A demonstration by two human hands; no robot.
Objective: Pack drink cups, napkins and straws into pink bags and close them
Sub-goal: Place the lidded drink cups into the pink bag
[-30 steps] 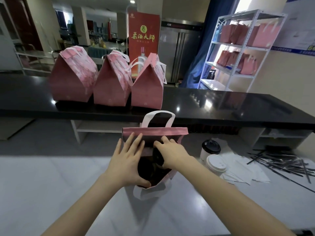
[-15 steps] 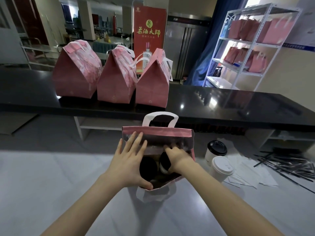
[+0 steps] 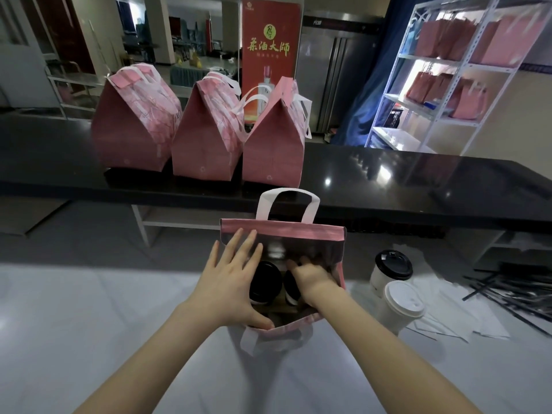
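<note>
An open pink bag (image 3: 283,234) with white handles stands on the white table in front of me. Two black-lidded cups sit inside it, one on the left (image 3: 264,282) and one on the right (image 3: 291,291). My left hand (image 3: 233,282) spreads over the bag's left side with its thumb hooked on the near rim, holding the mouth apart. My right hand (image 3: 310,279) reaches down inside the bag, its fingers curled over the right cup. The bag's bottom is hidden.
Right of the bag stand a black-lidded cup (image 3: 391,270) and a white-lidded cup (image 3: 401,303), on white napkins (image 3: 442,321). Black straws (image 3: 513,291) lie further right. Three closed pink bags (image 3: 206,138) stand on the black counter (image 3: 388,174) behind. A white shelf rack (image 3: 448,94) holds more bags.
My right hand has sunk deeper into the bag with the cup. My left hand keeps the bag's side apart. The view has tilted up a little.
</note>
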